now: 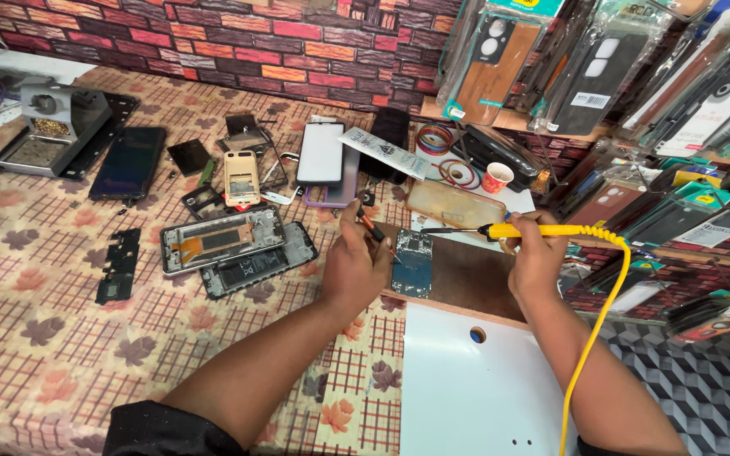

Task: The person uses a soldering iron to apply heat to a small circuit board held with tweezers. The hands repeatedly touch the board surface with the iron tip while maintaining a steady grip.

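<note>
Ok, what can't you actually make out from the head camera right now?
- Left hand: its own back hides the fingertips, so its grip on the small tool is unclear.
- Circuit board: components too small to read.
- Soldering iron: the dark tip blends into the clutter; contact with the board cannot be told.
- Yellow cord: cut off by the bottom edge.
- Right hand: palm side hidden.

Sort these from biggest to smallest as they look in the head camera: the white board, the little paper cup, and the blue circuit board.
1. White board, though it lies closest to the camera, which enlarges it.
2. Blue circuit board.
3. Paper cup, farther away, so it looks smaller.
</note>
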